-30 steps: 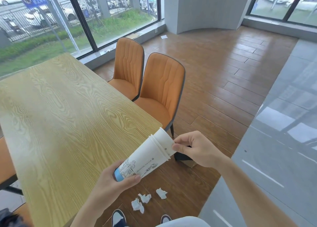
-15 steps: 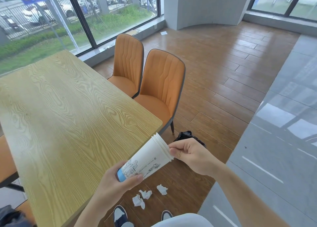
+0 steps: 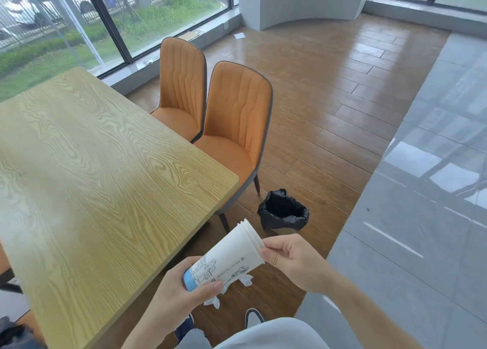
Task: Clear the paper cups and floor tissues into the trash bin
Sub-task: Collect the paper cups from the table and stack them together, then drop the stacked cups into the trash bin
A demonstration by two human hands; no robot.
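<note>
The stack of paper cups (image 3: 226,259) lies tilted between both hands, off the corner of the wooden table (image 3: 105,169) and above the floor. The left hand (image 3: 181,293) wraps the blue-banded base, thumb pressed over the printed wall; the right hand (image 3: 292,259) pinches the nested rims at the far, upper end between thumb and forefinger. Both hands are closed on the stack, so neither is free.

Beyond the right hand's pinch, further out on the floor, stands the trash bin (image 3: 283,211) with its black liner open upward, just beside the leg of the nearer orange chair (image 3: 237,127). Directly below the held cups lie the floor tissues (image 3: 246,280), crumpled white, partly hidden by the stack; how many there are cannot be counted from here.

The cups should be very light and thin-walled, probably empty. They are stiff along the rolled rims and at the base but soft mid-wall, so a hard squeeze there would buckle them. Nested cups can slide apart, so holding both ends as now, or gripping low around the base with the mouth tipped up, keeps the stack together. The tissues will be soft and weightless, best gathered with a fingertip pinch once a hand is freed.
</note>
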